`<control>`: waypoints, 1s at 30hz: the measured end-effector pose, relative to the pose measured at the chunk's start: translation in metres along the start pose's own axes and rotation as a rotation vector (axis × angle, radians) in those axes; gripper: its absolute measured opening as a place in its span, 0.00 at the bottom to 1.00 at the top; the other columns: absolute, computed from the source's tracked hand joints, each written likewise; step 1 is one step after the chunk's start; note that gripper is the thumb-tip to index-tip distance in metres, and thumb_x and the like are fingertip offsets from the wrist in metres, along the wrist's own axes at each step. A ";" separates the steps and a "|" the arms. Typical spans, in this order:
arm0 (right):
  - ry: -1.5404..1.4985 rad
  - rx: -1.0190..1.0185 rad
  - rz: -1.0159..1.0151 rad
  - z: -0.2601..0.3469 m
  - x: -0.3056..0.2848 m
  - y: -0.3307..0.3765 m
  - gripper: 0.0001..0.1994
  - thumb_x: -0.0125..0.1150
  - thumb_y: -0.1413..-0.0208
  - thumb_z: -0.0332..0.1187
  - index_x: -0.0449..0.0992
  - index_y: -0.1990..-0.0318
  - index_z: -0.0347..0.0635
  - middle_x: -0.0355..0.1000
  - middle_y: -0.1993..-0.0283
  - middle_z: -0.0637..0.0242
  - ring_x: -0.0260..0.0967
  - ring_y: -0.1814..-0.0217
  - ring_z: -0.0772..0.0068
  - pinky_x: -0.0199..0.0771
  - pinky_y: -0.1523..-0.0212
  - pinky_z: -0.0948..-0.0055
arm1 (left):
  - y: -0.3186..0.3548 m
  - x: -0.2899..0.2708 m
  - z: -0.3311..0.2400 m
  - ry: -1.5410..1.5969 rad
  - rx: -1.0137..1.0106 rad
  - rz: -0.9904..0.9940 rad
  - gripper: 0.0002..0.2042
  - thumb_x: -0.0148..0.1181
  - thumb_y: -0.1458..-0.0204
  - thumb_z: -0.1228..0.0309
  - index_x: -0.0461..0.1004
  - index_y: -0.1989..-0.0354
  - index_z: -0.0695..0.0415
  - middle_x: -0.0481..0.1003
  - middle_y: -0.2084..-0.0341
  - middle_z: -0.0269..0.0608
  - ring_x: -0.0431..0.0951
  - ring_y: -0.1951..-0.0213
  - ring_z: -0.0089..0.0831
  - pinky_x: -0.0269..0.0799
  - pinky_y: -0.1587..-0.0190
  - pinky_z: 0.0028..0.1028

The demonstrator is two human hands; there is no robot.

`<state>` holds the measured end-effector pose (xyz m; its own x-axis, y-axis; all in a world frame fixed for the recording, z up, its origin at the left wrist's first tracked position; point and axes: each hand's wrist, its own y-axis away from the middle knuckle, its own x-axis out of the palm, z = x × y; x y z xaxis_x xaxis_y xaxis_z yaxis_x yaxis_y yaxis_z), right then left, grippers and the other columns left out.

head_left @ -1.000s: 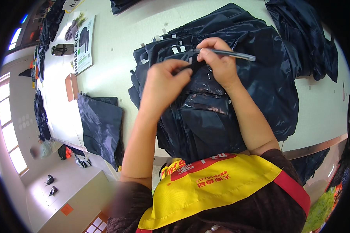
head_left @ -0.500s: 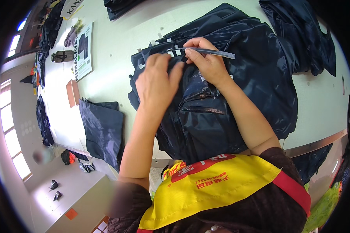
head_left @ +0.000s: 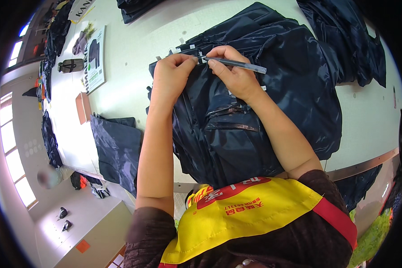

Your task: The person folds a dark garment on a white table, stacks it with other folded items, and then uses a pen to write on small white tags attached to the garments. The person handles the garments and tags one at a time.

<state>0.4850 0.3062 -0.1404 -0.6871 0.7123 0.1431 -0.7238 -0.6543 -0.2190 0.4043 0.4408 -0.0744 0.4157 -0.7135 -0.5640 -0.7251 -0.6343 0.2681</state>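
The left hand [head_left: 172, 73] is closed, pinching a small white tag [head_left: 200, 59] flat against a dark navy garment [head_left: 272, 89], steadying it. The right hand [head_left: 234, 76] grips a grey pen [head_left: 239, 65], tip at the tag. The garment is spread on the pale surface [head_left: 134, 49].

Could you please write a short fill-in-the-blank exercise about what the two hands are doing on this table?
1. The right hand holds a slim ____ over the dark garment.
2. The left hand pinches a small ____ tag at the garment's edge.
3. The garment is dark ____ and shiny.
4. A smaller folded fabric piece lies to the person's ____ on the white table.

Missing words: pen; white; blue; left
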 end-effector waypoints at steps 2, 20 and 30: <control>0.065 -0.048 0.009 -0.002 0.001 0.000 0.10 0.58 0.47 0.32 0.71 0.61 0.36 0.72 0.68 0.63 0.68 0.68 0.75 0.69 0.64 0.77 | -0.001 -0.001 0.002 0.052 -0.023 0.011 0.12 0.59 0.50 0.67 0.78 0.66 0.65 0.75 0.77 0.34 0.70 0.73 0.18 0.66 0.68 0.18; 0.126 -0.060 0.054 0.001 0.004 0.000 0.09 0.58 0.47 0.32 0.71 0.61 0.38 0.71 0.70 0.63 0.68 0.70 0.73 0.68 0.67 0.76 | -0.002 0.001 0.005 0.149 -0.066 0.010 0.13 0.58 0.48 0.66 0.77 0.65 0.67 0.73 0.77 0.32 0.69 0.75 0.17 0.65 0.71 0.17; -0.026 0.045 -0.007 0.003 0.000 0.002 0.08 0.56 0.46 0.31 0.71 0.61 0.38 0.70 0.70 0.69 0.66 0.70 0.81 0.67 0.67 0.81 | 0.010 0.003 -0.005 -0.028 0.064 -0.093 0.12 0.57 0.50 0.66 0.78 0.67 0.64 0.75 0.79 0.40 0.73 0.73 0.24 0.67 0.67 0.24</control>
<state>0.4832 0.3045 -0.1384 -0.6834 0.7101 0.1698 -0.7300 -0.6608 -0.1746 0.4012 0.4306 -0.0699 0.4682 -0.6434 -0.6057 -0.7182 -0.6764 0.1632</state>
